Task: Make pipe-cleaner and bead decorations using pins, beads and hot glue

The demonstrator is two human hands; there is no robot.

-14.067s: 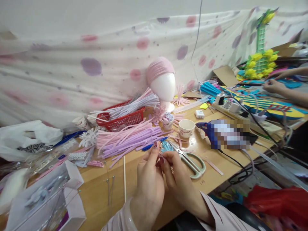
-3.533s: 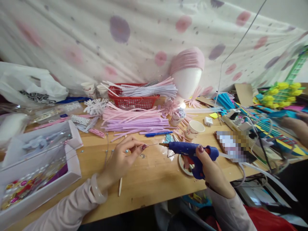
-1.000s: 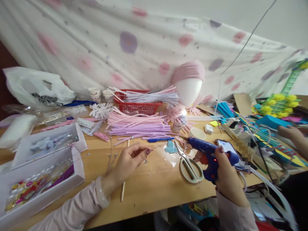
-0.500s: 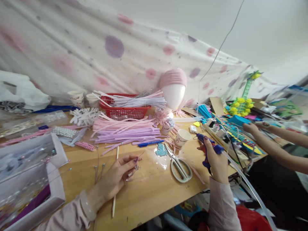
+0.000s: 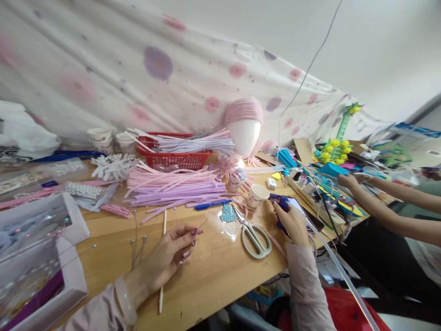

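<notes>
The glue gun looks like smooth plastic.

glue gun partly hidden by right hand, white bag cut off

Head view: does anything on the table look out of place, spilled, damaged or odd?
Nothing looks clearly spilled or damaged. Slightly odd: the blue glue gun, in the right hand, overlaps the phone in view; whether they touch, I can't tell. A loose pink strip lies beside the scissors like a stray offcut.
</notes>
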